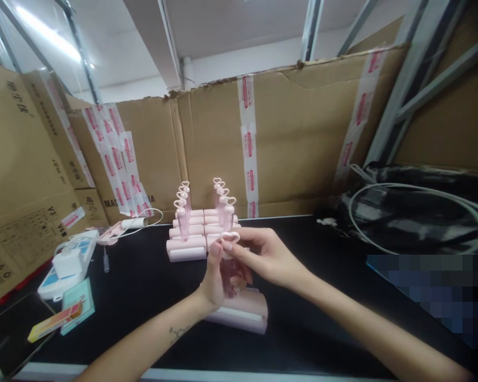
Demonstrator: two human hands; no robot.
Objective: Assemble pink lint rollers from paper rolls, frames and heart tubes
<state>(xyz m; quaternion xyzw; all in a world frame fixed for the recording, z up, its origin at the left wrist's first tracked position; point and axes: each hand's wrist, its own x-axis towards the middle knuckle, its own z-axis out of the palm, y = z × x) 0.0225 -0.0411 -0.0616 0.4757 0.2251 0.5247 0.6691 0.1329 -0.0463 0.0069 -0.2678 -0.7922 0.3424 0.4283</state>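
In the head view a pink lint roller (247,310) stands upright near the middle of the black table, its head down and its see-through handle up. My left hand (214,278) is closed round that handle, with the thumb pointing up. My right hand (269,257) pinches the top end of the handle at the heart-shaped loop (233,236). Fingers hide part of the handle and loop. Behind my hands, several like lint rollers (186,248) stand upright in two rows, heart loops at the top.
To the left lie a power strip (87,249) with a white plug, a phone (14,334), a teal card (83,305) and a yellow-orange box cutter (56,321). Cardboard (302,143) walls the back. At right is a black bag (402,212) with a white cable (352,212).
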